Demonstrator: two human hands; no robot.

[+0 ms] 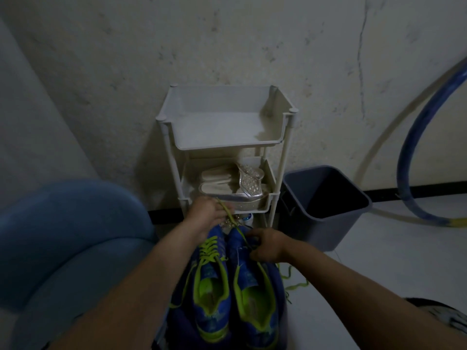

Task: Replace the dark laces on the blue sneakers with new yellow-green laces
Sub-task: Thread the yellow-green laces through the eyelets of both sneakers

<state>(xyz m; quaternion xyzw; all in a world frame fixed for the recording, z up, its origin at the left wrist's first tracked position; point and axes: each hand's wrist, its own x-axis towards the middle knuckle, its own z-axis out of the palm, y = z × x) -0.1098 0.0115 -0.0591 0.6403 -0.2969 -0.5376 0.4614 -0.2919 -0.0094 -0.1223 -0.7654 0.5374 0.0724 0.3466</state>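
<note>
Clearly, left hand (206, 215) around yellow-green lace (225, 210)

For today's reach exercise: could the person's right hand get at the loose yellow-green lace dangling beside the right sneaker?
Probably yes: the yellow-green lace dangles close beside the right hand, with nothing between them, though its fingers must first let go of the right sneaker.

Two blue fabric sneakers (228, 296) with yellow-green lining, side by side, touching, toes pointing away. Left sneaker (209, 286): yellow-green flat lace (210, 249) crisscrossed. Right sneaker (256, 289): second lace (228, 215) taut, running up-left; its tail lies loose at right.
</note>
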